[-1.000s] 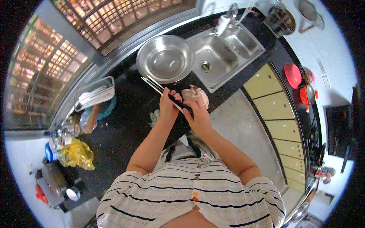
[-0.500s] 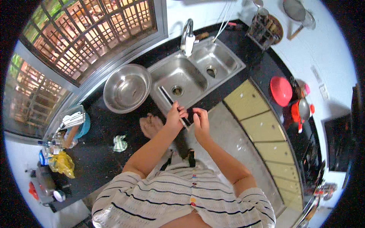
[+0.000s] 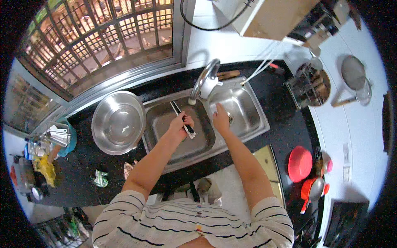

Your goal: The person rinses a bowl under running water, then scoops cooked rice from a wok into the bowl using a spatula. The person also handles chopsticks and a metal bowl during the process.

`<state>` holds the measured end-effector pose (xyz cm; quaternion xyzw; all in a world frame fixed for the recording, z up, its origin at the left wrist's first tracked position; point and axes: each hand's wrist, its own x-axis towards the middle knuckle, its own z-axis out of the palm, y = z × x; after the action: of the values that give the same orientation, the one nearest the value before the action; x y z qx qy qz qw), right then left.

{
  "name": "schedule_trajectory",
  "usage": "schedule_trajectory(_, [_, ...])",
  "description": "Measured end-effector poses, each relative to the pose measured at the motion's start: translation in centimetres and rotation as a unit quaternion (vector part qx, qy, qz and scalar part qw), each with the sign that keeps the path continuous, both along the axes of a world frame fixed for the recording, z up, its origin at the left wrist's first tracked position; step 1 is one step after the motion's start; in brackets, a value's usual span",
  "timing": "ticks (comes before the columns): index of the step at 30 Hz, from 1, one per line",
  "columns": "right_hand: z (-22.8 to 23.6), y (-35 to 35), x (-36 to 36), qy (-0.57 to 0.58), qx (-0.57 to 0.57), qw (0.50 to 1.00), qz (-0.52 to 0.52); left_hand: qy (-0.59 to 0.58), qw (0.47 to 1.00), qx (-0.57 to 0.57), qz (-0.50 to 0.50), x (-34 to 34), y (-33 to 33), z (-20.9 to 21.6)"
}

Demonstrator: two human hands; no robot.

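Observation:
My left hand is over the large sink basin, closed around thin black-and-white sticks that look like chopsticks. They slant across the palm, their ends showing on both sides of the fist. My right hand is over the divider beside the small basin, its fingers stretched toward the faucet, with nothing visible in it. The curved faucet, with a white part at its base, has its spout over the large basin. Whether water runs from it I cannot make out.
Left of the sink stands a wide steel bowl. A green-and-white packet, yellow bag and blue container are on the black counter. At right are a red bowl, an orange pan and a utensil rack.
Both hands have moved forward from the counter's front edge to over the sink, the chopsticks staying in my left hand. The right hand has gone toward the faucet. The view has shifted too.

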<state>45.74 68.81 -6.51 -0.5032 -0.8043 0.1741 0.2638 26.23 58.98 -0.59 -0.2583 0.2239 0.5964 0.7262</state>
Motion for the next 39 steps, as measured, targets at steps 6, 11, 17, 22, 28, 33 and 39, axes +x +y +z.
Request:
schedule_trajectory(6, [-0.8, 12.9, -2.6, -0.171, 0.066, 0.982, 0.045, 0.083, 0.994, 0.067, -0.011, 0.5, 4.0, -1.1])
schedule_trajectory(11, [-3.9, 12.7, -1.1, -0.175, 0.027, 0.981, 0.083, 0.087, 0.993, 0.027, 0.071, 1.6, 5.1, -1.2])
schedule_trajectory(17, [-6.6, 15.3, 0.6, -0.116, 0.027, 0.975, 0.186, 0.329, 0.916, 0.167, 0.158, 2.5, 5.6, -1.5])
schedule_trajectory(22, [-7.4, 16.4, 1.3, -0.058, 0.051, 0.97, 0.231, 0.213, 0.953, 0.063, 0.204, 2.9, 6.3, 1.1])
schedule_trajectory(28, [-2.9, 11.2, -1.5, 0.08, -0.166, 0.957, 0.223, 0.074, 0.96, 0.132, 0.234, 3.1, 5.1, 0.1])
schedule_trajectory(33, [3.8, 3.3, -9.4, 0.239, -0.756, 0.585, 0.169, 0.101, 0.983, 0.026, 0.153, 4.9, 3.6, -2.4])
schedule_trajectory(39, [-5.5, 6.9, -14.2, 0.355, -0.876, 0.286, 0.156, 0.027, 0.992, 0.042, 0.118, 7.8, 0.5, 0.8])
